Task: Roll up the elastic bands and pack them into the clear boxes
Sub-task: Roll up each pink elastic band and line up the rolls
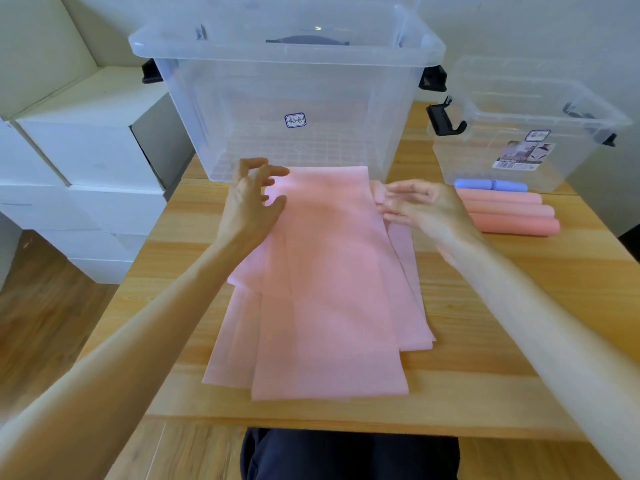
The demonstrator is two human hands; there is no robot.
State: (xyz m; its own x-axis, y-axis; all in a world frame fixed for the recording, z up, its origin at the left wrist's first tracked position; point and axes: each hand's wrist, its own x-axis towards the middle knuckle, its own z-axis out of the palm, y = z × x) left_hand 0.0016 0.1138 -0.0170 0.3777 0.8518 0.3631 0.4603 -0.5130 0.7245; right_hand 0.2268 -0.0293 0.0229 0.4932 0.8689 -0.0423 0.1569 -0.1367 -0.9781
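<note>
We sit at a wooden table (485, 341), seen from above through a head-worn camera, with both our bare forearms reaching forward. The largest thing before us is a big clear box (287, 98), which stands just beyond our fingertips; we see no bands inside it, so no packing there has begun, as far as we can tell. A smaller clear box (526, 133) stands beyond and to the right of our right fingers, and it too looks unfilled, though its label hides part of the inside. Spread flat under and between our hands lies a loose stack of pink elastic bands (322, 289), several overlapping sheets running from our fingertips back toward our lap, none of them rolled yet. Just past our right wrist, outside our fingers, three pink rolls (512, 216) lie side by side in front of the smaller box, with a blue roll (491, 185) at their far side. So we judge a few bands rolled, several still to roll, and all still to pack. Our left hand (252, 199) hovers at the top left corner of the stack, fingers loosely curled and spread, gripping nothing. Our right hand (422, 206) lies open at the top right edge, fingers straight, touching the bands.
</note>
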